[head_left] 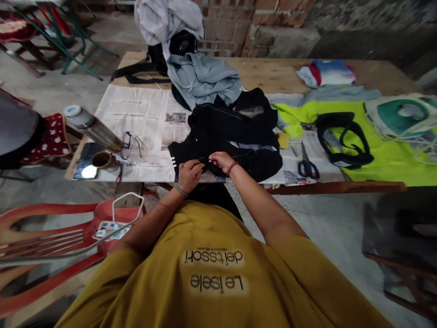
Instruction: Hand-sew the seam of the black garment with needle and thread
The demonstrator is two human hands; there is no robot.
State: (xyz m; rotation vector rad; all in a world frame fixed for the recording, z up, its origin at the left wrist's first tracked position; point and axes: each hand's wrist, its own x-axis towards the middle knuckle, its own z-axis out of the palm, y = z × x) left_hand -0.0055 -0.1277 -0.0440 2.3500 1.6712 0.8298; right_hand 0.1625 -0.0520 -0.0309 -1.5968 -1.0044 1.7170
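Observation:
A black garment (235, 125) lies bunched on the newspaper near the front of the table, with white stripes on its left edge. My left hand (190, 176), a green bracelet at its wrist, holds the garment's near edge with bent fingers. Close beside it, my right hand (221, 161), with a red bead bracelet, is closed in a pinch just above the cloth. Whatever sits between those right fingertips is too small to make out. Dark-handled scissors (308, 167) lie to the right of the garment.
Left on the table (266, 75) are a bottle (97, 130), glasses (131, 145), a brown cup (104, 161) and a phone (89, 171). Grey clothing (205, 77) lies behind. An iron (404, 114) rests on bright yellow cloth (392, 159). A red chair (44, 212) stands at left.

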